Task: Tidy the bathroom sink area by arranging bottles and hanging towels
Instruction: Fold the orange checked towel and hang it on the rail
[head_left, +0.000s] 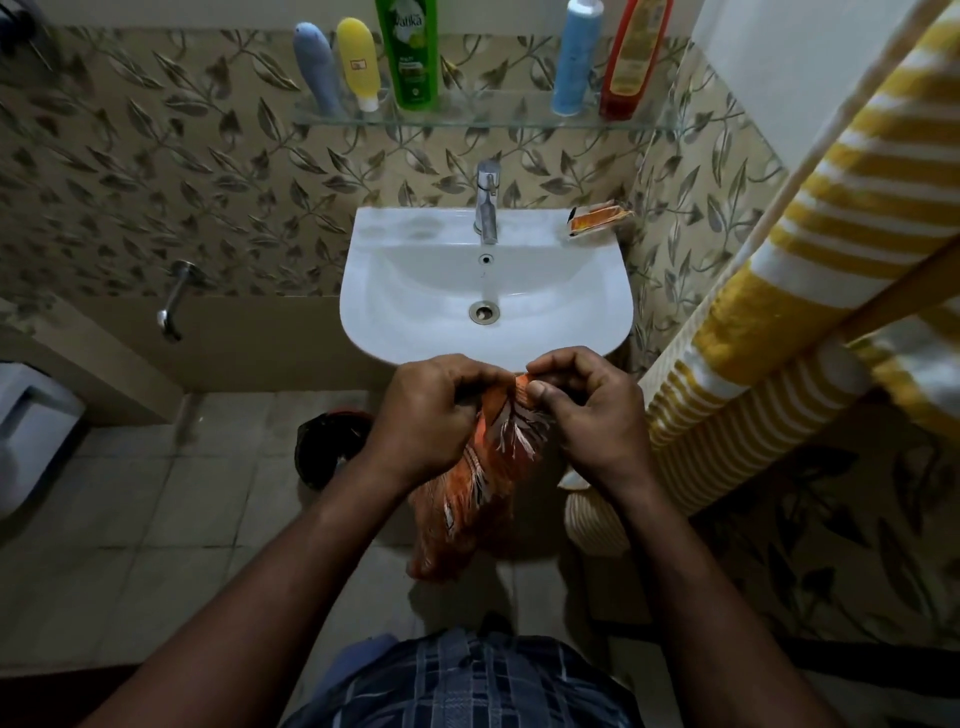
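Closest in, both forearms reach forward over a checked blue garment. The left hand (431, 410) is curled round the top edge of an orange fringed towel (467, 499). The right hand (589, 410) pinches the same edge between thumb and fingers, just beside the left. The rest of the cloth hangs bunched below them, in front of the white sink (358, 296).

A black bin (332, 441) stands on the floor below and to the left. A yellow-striped towel (779, 291) is draped on the right.

Past the basin's tap (487, 208), five bottles stand upright on the glass shelf (493, 124) (that part of the job looks done).

The risk probably lies in the small grip. Both hands hold one short stretch of edge, so if a pinch slips while the cloth is spread, the towel could fall to the floor or into the bin. Hanging it beside the striped towel could also drag that one loose.
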